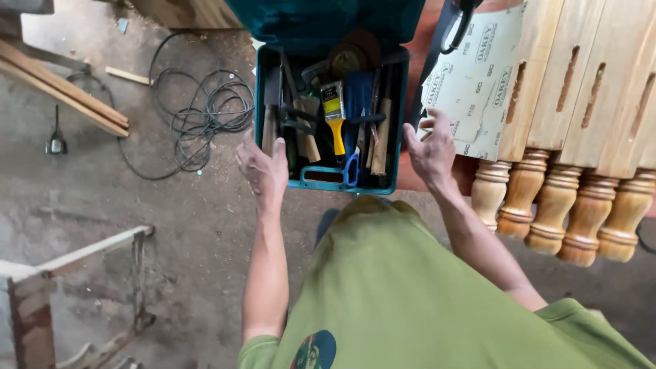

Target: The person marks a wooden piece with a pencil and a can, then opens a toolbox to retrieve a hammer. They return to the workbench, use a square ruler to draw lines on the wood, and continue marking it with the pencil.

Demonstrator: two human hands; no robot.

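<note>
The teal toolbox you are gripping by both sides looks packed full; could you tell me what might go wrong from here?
1. The teal toolbox is crammed with loose tools, including a yellow-handled brush and blue-handled scissors; tilted, they might slide out.
2. Its lid stands open, so nothing would hold them in.
3. The left hand and right hand grip only the side walls, and the black cable coiled on the floor could catch a foot.
</note>
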